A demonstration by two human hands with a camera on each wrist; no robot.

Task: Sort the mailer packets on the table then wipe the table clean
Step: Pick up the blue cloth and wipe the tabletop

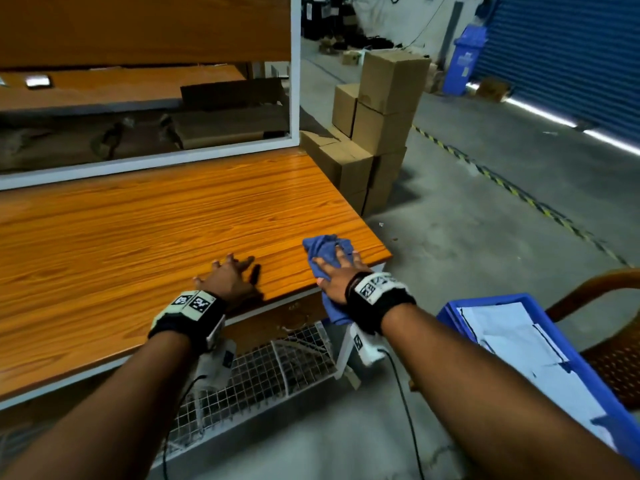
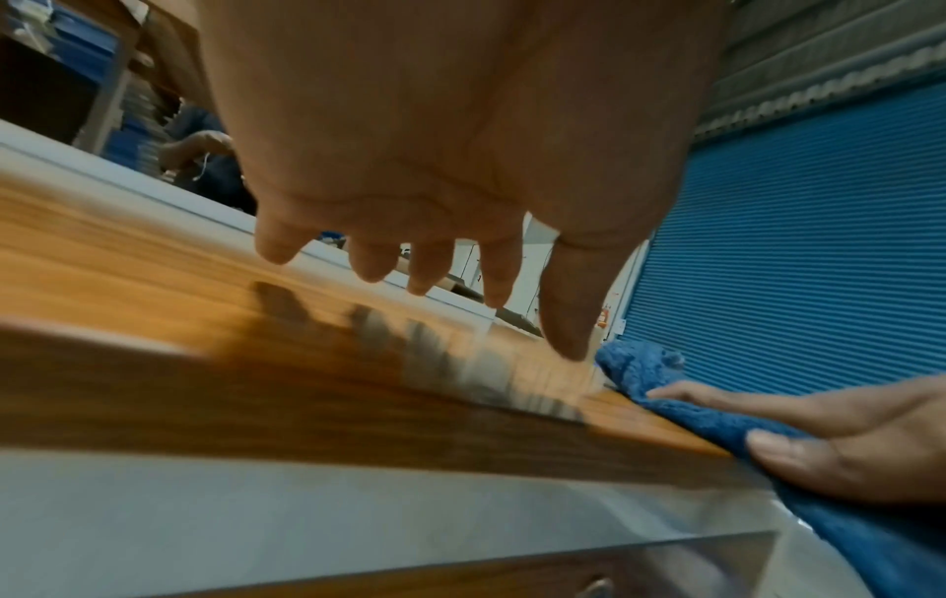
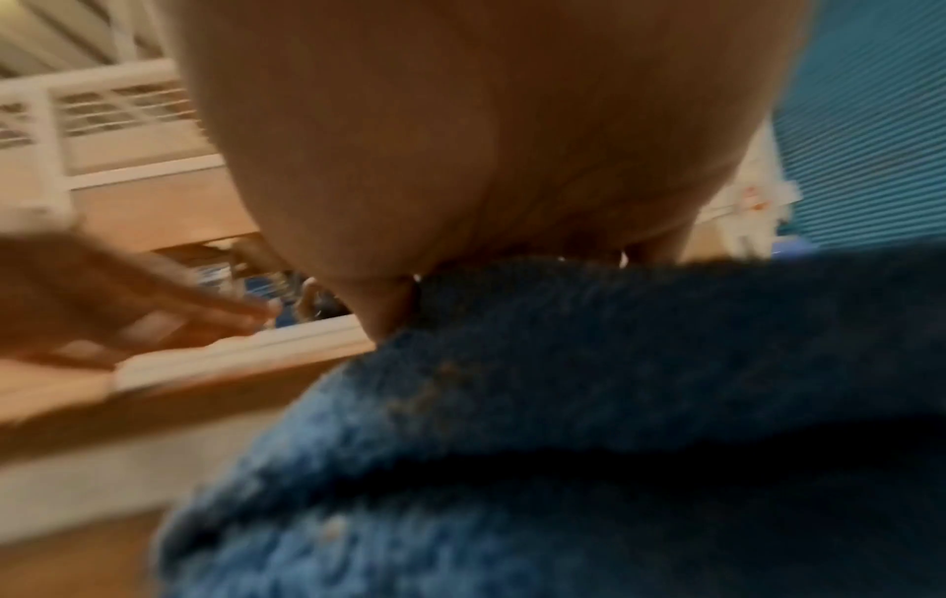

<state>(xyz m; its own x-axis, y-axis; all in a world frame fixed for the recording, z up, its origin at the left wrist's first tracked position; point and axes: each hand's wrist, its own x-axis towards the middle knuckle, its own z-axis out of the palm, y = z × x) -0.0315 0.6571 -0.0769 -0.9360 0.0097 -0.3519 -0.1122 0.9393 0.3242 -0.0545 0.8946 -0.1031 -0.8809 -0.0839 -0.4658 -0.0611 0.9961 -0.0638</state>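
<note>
A blue cloth (image 1: 327, 249) lies on the near right corner of the orange wooden table (image 1: 156, 230) and droops over its front edge. My right hand (image 1: 337, 268) presses flat on the cloth with spread fingers. In the right wrist view the cloth (image 3: 588, 425) fills the lower frame under the palm. My left hand (image 1: 230, 271) is over the table's front edge, left of the cloth, fingers spread and holding nothing. The left wrist view shows the left hand (image 2: 435, 251) just above the tabletop and the cloth (image 2: 665, 388) beside it. White mailer packets (image 1: 519, 344) lie in a blue crate (image 1: 620, 424) at my right.
A white-framed shelf (image 1: 294, 81) rises at the table's back. Stacked cardboard boxes (image 1: 377, 126) stand on the floor past the right end. A wire basket (image 1: 263, 368) hangs under the table. A brown chair (image 1: 609, 358) holds the crate. A blue bin (image 1: 464, 60) stands by the shutter.
</note>
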